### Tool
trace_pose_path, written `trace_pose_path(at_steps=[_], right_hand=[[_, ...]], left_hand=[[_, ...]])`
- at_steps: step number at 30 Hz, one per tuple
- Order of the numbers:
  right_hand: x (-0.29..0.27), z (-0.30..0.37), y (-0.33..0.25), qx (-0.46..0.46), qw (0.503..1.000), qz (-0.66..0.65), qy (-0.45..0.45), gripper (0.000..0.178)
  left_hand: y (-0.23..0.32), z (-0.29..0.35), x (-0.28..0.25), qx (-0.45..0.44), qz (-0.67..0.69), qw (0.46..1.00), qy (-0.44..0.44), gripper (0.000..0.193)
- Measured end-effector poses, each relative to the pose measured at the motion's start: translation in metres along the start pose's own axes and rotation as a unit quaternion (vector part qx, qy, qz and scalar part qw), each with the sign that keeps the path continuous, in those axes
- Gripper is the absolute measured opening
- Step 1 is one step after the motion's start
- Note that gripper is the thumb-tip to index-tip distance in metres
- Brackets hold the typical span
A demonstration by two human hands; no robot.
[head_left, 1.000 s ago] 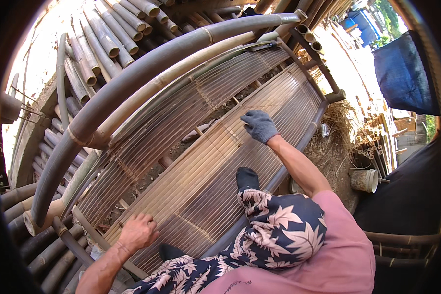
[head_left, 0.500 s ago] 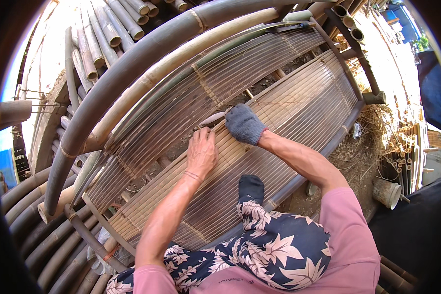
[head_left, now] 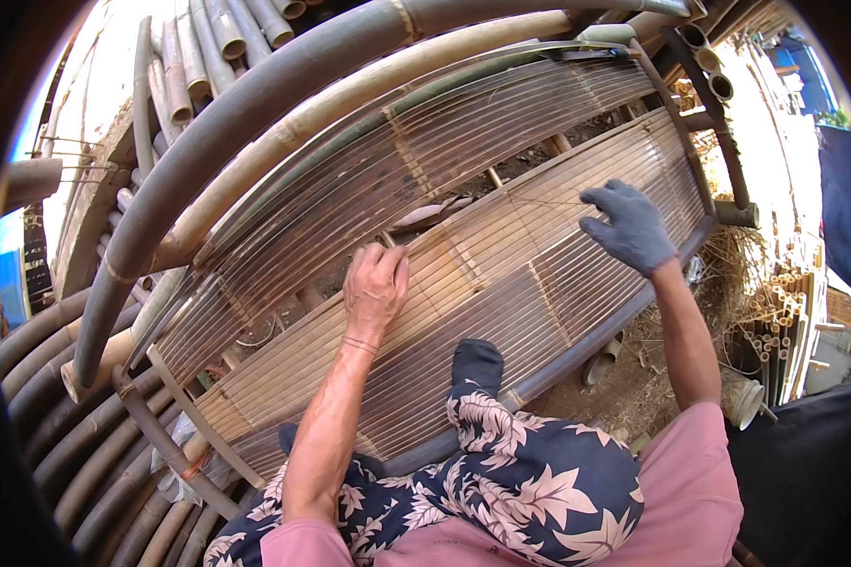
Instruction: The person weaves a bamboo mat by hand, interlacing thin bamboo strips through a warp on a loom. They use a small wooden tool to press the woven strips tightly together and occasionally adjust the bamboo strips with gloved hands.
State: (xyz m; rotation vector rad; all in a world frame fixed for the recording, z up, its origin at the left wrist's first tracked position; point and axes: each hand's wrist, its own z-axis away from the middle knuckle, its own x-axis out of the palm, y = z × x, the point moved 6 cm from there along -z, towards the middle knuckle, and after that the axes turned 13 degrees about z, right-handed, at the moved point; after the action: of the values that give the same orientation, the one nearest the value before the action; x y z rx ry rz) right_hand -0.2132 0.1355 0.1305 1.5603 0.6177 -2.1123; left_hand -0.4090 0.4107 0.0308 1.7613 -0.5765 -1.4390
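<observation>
My bare left hand (head_left: 376, 286) is closed in a pinch at the inner edge of a pale panel of split bamboo slats (head_left: 501, 236). What its fingers hold, if anything, is too small to make out. My right hand (head_left: 629, 225), in a grey knitted glove, hovers over the same panel farther right. Its thumb stands apart from the fingers. A thin strand (head_left: 544, 200) runs over the slats toward the gloved fingertips; whether they touch it cannot be seen. Beyond a gap lies a darker slat panel (head_left: 350, 180), and a brown dry strip (head_left: 430, 215) sits in the gap.
Thick curved bamboo poles (head_left: 255, 113) arch along the far side. Stacked bamboo (head_left: 95, 454) fills the lower left. My dark-socked foot (head_left: 477, 364) rests on the slats. On the right are a pale bucket (head_left: 742, 397) and cut bamboo ends (head_left: 780, 307). A dark tool (head_left: 586, 55) lies at the far end.
My right hand has moved right, away from the gap and from my left hand, and its thumb has spread. My left hand stays at the slat edge. The view has shifted slightly.
</observation>
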Motion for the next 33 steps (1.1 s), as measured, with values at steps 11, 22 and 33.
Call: trace_pose_path(at_steps=[11, 22, 33], right_hand=[[0.121, 0.003, 0.023, 0.177, 0.969, 0.065, 0.157, 0.025], [0.142, 0.032, 0.034, 0.162, 0.984, 0.073, 0.000, 0.026], [0.096, 0.038, -0.109, -0.100, 0.981, -0.081, 0.146, 0.086]], left_hand=[[0.013, -0.013, 0.074, 0.125, -0.178, 0.976, -0.020, 0.024], [0.002, -0.023, 0.080, 0.236, -0.225, 0.945, -0.035, 0.018], [0.048, -0.009, 0.058, 0.205, 0.073, 0.961, -0.169, 0.017]])
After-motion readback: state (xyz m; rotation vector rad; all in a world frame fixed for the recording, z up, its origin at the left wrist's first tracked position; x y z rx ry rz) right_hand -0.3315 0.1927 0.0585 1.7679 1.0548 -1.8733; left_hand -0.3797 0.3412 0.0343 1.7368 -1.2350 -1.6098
